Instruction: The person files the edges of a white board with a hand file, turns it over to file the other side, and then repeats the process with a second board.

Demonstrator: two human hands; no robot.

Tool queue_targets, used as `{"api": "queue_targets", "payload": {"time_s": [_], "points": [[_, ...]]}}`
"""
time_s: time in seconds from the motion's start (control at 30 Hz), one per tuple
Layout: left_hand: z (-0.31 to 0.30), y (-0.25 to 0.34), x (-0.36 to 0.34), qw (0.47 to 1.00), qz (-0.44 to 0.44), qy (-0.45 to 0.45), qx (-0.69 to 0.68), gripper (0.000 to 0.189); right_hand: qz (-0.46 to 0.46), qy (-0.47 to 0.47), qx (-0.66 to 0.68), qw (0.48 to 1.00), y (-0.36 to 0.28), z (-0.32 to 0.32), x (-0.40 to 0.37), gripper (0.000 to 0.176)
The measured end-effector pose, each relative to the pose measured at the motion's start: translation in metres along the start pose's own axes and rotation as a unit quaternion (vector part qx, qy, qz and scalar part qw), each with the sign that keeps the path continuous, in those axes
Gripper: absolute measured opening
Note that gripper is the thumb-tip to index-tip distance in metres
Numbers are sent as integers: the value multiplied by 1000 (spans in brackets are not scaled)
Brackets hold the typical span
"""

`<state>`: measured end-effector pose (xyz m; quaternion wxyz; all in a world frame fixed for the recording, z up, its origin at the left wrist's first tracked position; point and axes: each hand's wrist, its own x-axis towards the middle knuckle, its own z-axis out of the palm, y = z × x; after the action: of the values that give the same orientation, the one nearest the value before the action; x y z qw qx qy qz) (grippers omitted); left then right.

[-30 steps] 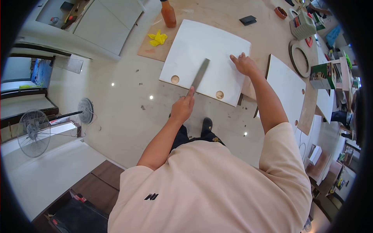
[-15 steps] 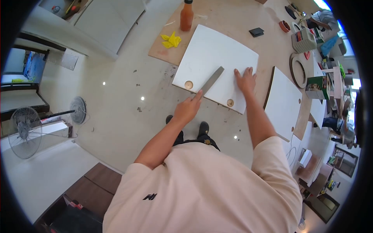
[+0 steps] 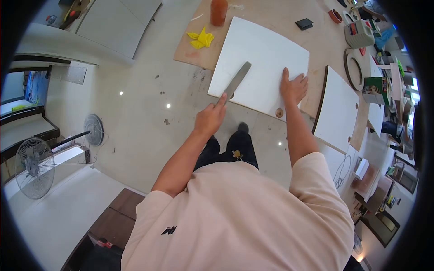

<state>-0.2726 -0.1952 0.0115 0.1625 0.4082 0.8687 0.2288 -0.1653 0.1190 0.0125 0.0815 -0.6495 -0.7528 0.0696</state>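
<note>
My left hand (image 3: pixel 210 118) is closed around the near end of a long flat metal file (image 3: pixel 238 82). The file slants across the front edge of a white panel (image 3: pixel 264 56), its far end over the white face, and it partly hides a round hole near the panel's left corner. Spread on the panel's right side, my right hand (image 3: pixel 294 88) lies with its fingers apart. Another round hole (image 3: pixel 279 112) in the panel sits just in front of that hand, near the front edge.
The panel lies on a brown work table (image 3: pixel 194 52) with a yellow cloth (image 3: pixel 201 38), an orange bottle (image 3: pixel 219 12) and a dark folded object (image 3: pixel 304 24). A second white panel (image 3: pixel 337 110) lies to the right. Fans (image 3: pixel 35 167) stand at left; people are far right.
The file and my left hand have moved left along the panel's front edge, now partly covering the left hole. My right hand stays on the panel. The whole view has shifted slightly.
</note>
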Motion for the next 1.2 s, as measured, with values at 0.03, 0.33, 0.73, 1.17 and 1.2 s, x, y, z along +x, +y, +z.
{"api": "queue_targets", "payload": {"time_s": [0.03, 0.33, 0.73, 1.17, 1.2], "points": [[-1, -4, -7, 1000, 3, 14, -1, 55, 10, -1, 10, 1000, 0, -1, 1, 98], [-5, -19, -11, 1000, 1, 13, -5, 52, 28, 22, 16, 999, 1, 11, 3, 101], [-8, -52, -47, 999, -9, 22, -24, 56, 28, 31, 9, 999, 1, 17, 8, 103], [-13, -54, -26, 1000, -15, 12, -19, 52, 29, 12, -3, 999, 3, 14, 8, 105], [-11, -47, -14, 1000, -7, 17, -7, 53, 30, 10, -2, 999, 4, 12, 6, 105]]}}
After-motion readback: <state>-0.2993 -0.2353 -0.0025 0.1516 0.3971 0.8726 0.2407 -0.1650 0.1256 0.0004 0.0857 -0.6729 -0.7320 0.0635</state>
